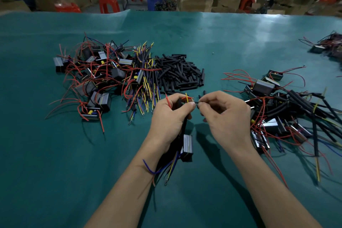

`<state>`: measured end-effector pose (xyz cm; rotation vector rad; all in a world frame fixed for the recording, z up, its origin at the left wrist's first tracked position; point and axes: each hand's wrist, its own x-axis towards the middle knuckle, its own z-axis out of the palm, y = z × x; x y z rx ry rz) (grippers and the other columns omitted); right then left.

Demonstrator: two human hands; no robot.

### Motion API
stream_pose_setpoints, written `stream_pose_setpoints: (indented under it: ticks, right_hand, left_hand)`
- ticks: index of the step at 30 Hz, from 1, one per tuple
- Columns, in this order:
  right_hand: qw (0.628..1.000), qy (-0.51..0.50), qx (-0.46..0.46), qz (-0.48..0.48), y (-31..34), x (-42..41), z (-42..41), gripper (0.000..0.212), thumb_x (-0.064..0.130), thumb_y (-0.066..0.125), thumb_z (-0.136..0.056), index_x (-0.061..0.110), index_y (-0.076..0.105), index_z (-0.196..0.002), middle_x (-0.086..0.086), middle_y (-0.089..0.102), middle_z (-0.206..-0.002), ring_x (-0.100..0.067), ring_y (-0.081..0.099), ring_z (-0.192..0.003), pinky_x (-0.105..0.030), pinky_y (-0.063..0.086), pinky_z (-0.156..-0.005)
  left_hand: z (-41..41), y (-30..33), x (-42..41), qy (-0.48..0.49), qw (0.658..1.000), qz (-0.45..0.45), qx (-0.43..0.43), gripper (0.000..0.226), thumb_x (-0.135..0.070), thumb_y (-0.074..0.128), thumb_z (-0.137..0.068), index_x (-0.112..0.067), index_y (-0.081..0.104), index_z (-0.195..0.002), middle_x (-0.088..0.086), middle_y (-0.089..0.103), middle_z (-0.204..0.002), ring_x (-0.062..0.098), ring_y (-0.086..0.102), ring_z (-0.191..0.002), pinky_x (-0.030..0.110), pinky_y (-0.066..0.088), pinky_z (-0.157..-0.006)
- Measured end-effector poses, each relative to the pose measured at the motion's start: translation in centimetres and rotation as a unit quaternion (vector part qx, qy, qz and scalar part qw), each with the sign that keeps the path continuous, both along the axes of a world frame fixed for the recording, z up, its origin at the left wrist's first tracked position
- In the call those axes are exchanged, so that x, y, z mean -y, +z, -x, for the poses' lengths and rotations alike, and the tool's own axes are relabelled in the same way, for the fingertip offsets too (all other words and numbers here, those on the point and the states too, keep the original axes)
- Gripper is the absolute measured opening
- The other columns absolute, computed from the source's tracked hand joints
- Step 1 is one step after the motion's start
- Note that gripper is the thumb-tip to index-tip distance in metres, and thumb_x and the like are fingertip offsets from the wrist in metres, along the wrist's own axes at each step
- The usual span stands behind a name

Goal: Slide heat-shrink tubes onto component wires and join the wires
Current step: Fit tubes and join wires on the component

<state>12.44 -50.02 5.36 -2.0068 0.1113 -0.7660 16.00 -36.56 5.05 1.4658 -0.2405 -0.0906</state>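
Mid-batch: left hand pinching wires, right hand pinching a black tube, finished pile right of hands, untouched pile waiting left.

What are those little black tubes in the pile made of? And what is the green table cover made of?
The black tubes look like matte plastic or rubbery sleeving: dull, with hardly any shine, some flattened. The green table cover looks like a smooth vinyl or rubber sheet: it is glossy, mirrors the ceiling lights in pale patches, and shows creases near the far edge. The exact material can't be confirmed.
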Motion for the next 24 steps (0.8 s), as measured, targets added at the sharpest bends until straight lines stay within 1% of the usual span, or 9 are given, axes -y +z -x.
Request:
stream_pose_setpoints:
  ticks: [2, 5, 10, 15, 17, 19, 21, 24]
  right_hand:
    - [1.000, 0.002, -0.002, -0.007, 0.02, 0.02, -0.02, 0.014, 0.011, 0.075, -0.080, 0.024, 0.075, -0.075, 0.015, 0.072, -0.067, -0.008, 0.068, -0.061, -0.029, 0.058, -0.062]
    - [1.000, 0.003, 0.012, 0.015, 0.08, 0.09, 0.13, 0.011, 0.013, 0.075, -0.080, 0.023, 0.076, -0.077, 0.015, 0.072, -0.069, -0.008, 0.068, -0.064, -0.024, 0.055, -0.065]
    - [0.995, 0.001, 0.051, 0.081, 0.27, 0.17, 0.38, 0.010, 0.009, 0.076, -0.082, 0.018, 0.078, -0.080, 0.012, 0.072, -0.068, -0.009, 0.068, -0.063, -0.032, 0.057, -0.065]
    - [0.980, -0.010, 0.102, 0.169, 0.29, 0.13, 0.45, 0.005, 0.014, 0.073, -0.083, 0.015, 0.077, -0.081, 0.008, 0.074, -0.074, -0.009, 0.068, -0.064, -0.033, 0.055, -0.063]
    - [0.975, -0.007, 0.116, 0.188, 0.22, 0.10, 0.46, 0.005, 0.013, 0.072, -0.083, 0.013, 0.077, -0.083, 0.006, 0.074, -0.078, -0.011, 0.068, -0.066, -0.033, 0.056, -0.063]
    - [0.974, -0.004, 0.120, 0.192, 0.20, 0.07, 0.41, 0.005, 0.012, 0.071, -0.084, 0.012, 0.076, -0.084, 0.006, 0.074, -0.077, -0.011, 0.068, -0.066, -0.035, 0.056, -0.063]
    - [0.975, -0.002, 0.117, 0.188, 0.14, 0.04, 0.31, 0.004, 0.013, 0.070, -0.085, 0.013, 0.074, -0.084, 0.007, 0.073, -0.075, -0.012, 0.068, -0.065, -0.037, 0.056, -0.062]
    - [0.978, -0.002, 0.106, 0.180, 0.08, -0.07, 0.30, 0.004, 0.015, 0.069, -0.085, 0.014, 0.072, -0.083, 0.008, 0.071, -0.073, -0.014, 0.066, -0.062, -0.040, 0.056, -0.061]
  left_hand:
    - [0.01, -0.02, 0.01, -0.001, 1.000, -0.001, 0.001, 0.014, -0.005, 0.069, -0.090, -0.013, 0.070, -0.079, -0.007, 0.059, -0.060, 0.007, 0.051, -0.055, 0.015, 0.041, -0.055]
    - [-0.07, -0.07, -0.03, -0.001, 1.000, -0.010, 0.005, 0.011, -0.005, 0.069, -0.090, -0.011, 0.070, -0.080, -0.007, 0.058, -0.059, 0.007, 0.050, -0.054, 0.014, 0.041, -0.054]
    - [-0.07, -0.03, -0.16, -0.003, 1.000, -0.018, 0.000, 0.010, -0.007, 0.070, -0.090, -0.011, 0.070, -0.081, -0.008, 0.059, -0.060, 0.007, 0.052, -0.055, 0.016, 0.042, -0.054]
    - [-0.01, 0.09, -0.13, -0.002, 1.000, -0.012, -0.008, 0.008, -0.008, 0.068, -0.092, -0.008, 0.069, -0.084, -0.004, 0.059, -0.062, 0.008, 0.051, -0.053, 0.020, 0.040, -0.053]
    - [-0.02, 0.11, -0.20, -0.002, 1.000, -0.011, -0.013, 0.008, -0.009, 0.068, -0.092, -0.008, 0.068, -0.084, -0.001, 0.058, -0.062, 0.008, 0.049, -0.051, 0.021, 0.039, -0.050]
    - [-0.02, 0.16, -0.22, -0.003, 1.000, -0.014, -0.017, 0.008, -0.010, 0.068, -0.093, -0.007, 0.068, -0.085, 0.002, 0.059, -0.063, 0.009, 0.049, -0.051, 0.022, 0.038, -0.051]
    - [-0.03, 0.22, -0.23, -0.003, 1.000, -0.012, -0.017, 0.009, -0.010, 0.067, -0.093, -0.006, 0.067, -0.085, 0.005, 0.059, -0.064, 0.007, 0.048, -0.049, 0.019, 0.038, -0.050]
    - [0.00, 0.35, -0.15, -0.005, 1.000, -0.009, -0.011, 0.012, -0.007, 0.067, -0.093, -0.009, 0.064, -0.081, 0.006, 0.057, -0.063, 0.003, 0.046, -0.041, 0.012, 0.034, -0.043]
